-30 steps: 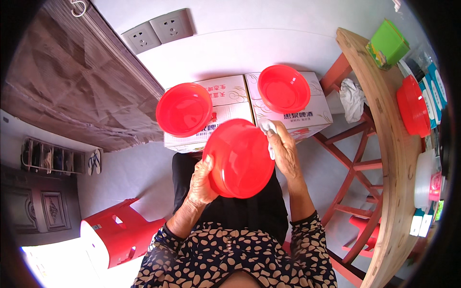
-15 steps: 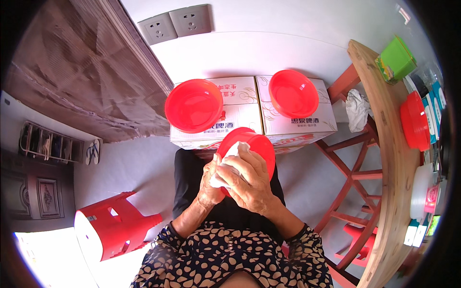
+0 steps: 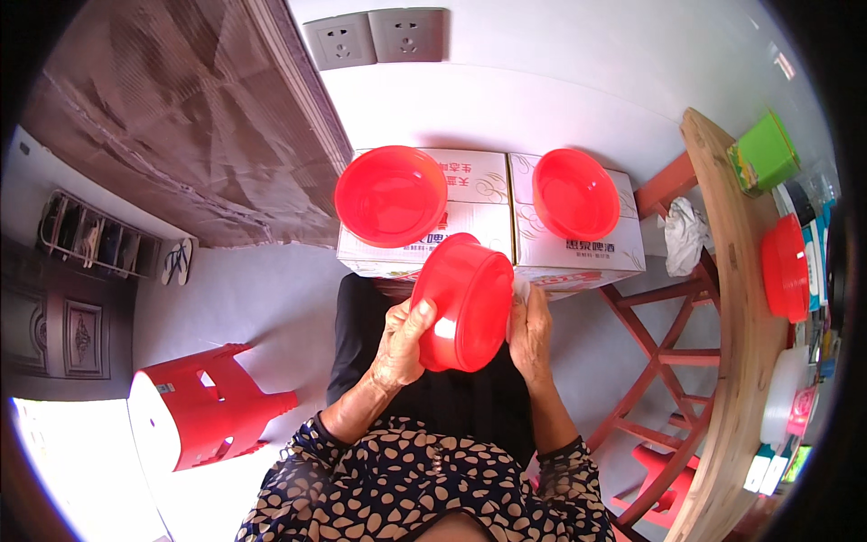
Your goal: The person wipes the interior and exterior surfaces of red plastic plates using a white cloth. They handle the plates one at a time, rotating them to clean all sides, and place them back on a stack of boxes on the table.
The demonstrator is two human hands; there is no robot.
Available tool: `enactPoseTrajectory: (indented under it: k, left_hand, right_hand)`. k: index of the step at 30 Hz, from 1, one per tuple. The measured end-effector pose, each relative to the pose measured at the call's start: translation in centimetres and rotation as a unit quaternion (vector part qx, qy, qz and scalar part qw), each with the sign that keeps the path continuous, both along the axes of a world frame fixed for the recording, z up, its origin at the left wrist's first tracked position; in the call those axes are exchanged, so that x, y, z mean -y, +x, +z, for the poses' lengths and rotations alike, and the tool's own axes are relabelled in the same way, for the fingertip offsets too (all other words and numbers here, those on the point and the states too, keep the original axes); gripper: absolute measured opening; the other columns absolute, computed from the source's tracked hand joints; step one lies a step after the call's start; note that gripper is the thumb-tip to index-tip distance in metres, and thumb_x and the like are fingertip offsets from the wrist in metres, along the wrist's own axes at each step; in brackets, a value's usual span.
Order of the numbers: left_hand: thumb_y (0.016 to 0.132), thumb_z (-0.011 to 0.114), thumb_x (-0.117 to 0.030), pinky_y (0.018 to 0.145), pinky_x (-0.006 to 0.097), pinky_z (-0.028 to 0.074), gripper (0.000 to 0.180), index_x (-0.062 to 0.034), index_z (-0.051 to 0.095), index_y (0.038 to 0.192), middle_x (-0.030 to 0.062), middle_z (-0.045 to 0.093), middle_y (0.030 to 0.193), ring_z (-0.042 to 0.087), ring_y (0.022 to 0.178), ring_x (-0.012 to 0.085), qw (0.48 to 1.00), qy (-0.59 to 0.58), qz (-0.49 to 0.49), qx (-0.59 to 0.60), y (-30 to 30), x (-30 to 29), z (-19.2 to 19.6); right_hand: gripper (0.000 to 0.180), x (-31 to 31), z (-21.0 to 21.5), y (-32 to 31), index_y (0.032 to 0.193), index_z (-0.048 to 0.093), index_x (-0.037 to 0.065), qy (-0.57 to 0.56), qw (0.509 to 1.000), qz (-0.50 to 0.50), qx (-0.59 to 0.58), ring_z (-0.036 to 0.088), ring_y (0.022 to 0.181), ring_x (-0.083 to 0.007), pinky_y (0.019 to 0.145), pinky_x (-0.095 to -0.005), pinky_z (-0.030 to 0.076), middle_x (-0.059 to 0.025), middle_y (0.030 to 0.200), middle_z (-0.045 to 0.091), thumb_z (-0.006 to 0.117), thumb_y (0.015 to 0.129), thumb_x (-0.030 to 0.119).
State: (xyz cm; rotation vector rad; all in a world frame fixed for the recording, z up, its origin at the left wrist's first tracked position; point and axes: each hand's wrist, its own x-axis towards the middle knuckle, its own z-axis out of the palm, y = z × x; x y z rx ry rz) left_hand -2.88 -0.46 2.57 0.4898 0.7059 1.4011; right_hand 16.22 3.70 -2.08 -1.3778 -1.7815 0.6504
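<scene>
Over my lap a red plastic bowl (image 3: 459,307) is tipped on its side, its outer wall and base in sight. My left hand (image 3: 400,345) grips it from the left, thumb lying on the wall. At the bowl's right side my right hand (image 3: 533,336) holds a white cloth (image 3: 519,294) against it; only a little of the cloth shows, and the fingertips are partly hidden. Just beyond stand two more red bowls, the left one (image 3: 391,197) and the right one (image 3: 575,194), upright on white cardboard boxes (image 3: 479,239).
To the right is a wooden table (image 3: 722,361) on red legs, carrying a green container (image 3: 765,154) and another red bowl (image 3: 784,268). A crumpled white cloth (image 3: 686,237) hangs by its edge. A red stool (image 3: 212,406) lies on its side at the left.
The bowl has been turned so its outside shows. My right hand has shifted with the cloth from the bowl's inside to its right side, and my left hand now grips the wall.
</scene>
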Motion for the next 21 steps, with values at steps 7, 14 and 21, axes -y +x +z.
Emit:
enactPoseTrajectory:
  k: [7, 14, 21]
  left_hand:
    - [0.078, 0.075, -0.009, 0.072, 0.026, 0.049, 0.017, 0.0014, 0.066, 0.088, 0.0052, 0.067, 0.086, 0.061, 0.079, 0.0106, 0.969, 0.112, 0.037, -0.218, -3.3, 0.8, 4.3]
    - [0.076, 0.073, -0.014, 0.057, 0.032, 0.048, 0.015, -0.0044, 0.065, 0.083, 0.0071, 0.059, 0.075, 0.058, 0.065, 0.0250, 0.731, 0.316, -0.004, -0.605, -6.2, -2.5, 5.7]
    - [0.069, 0.060, -0.019, 0.056, 0.032, 0.047, 0.017, -0.0117, 0.055, 0.084, 0.0002, 0.051, 0.076, 0.055, 0.072, 0.0175, 0.444, 0.410, -0.039, -0.796, -7.0, -4.7, 3.4]
  right_hand:
    - [0.037, -5.5, -0.1, -1.8, 0.117, 0.049, -0.001, 0.052, 0.999, -0.003, 0.002, 0.052, 0.105, -0.0357, 0.088, -0.0415, 0.042, -0.0218, 0.114, 0.052, 0.057, 0.088, 0.021]
    - [0.029, -10.7, 2.2, -3.5, 0.109, 0.059, 0.005, 0.196, 0.969, -0.054, 0.139, 0.053, 0.104, -0.0337, 0.085, -0.0426, 0.044, -0.0185, 0.114, 0.055, 0.060, 0.086, 0.021]
    - [0.041, -8.5, 10.0, -6.0, 0.120, 0.051, -0.001, -0.031, 0.988, 0.130, -0.073, 0.064, 0.080, -0.0238, 0.071, -0.0341, 0.048, -0.0161, 0.091, 0.066, 0.058, 0.089, 0.025]
